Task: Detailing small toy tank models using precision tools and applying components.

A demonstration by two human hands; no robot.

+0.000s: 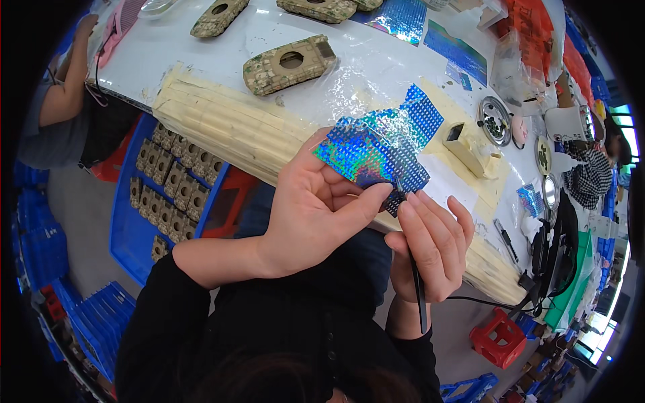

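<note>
My left hand [316, 208] pinches a shiny holographic sticker sheet [383, 144] by its lower edge, thumb in front and fingers behind. Rows of small dark squares cover the sheet, and its outline is ragged. My right hand [433, 248] grips slim black tweezers [420, 295], their tail pointing down toward my body. The tweezers' tip meets the sheet's lower edge beside my left thumb; whether a sticker is between the tips is too small to tell. Beyond my hands, a camouflage-painted toy tank hull [289, 65] with a round hole lies on the table.
More tank hulls [218, 17] lie at the far edge. A blue crate [124, 221] of camouflage parts stands lower left. Right of my hands are a cream block-shaped holder [470, 149], round metal dishes [495, 121] and a black pen [505, 240]. Another person's arm [64, 101] is at far left.
</note>
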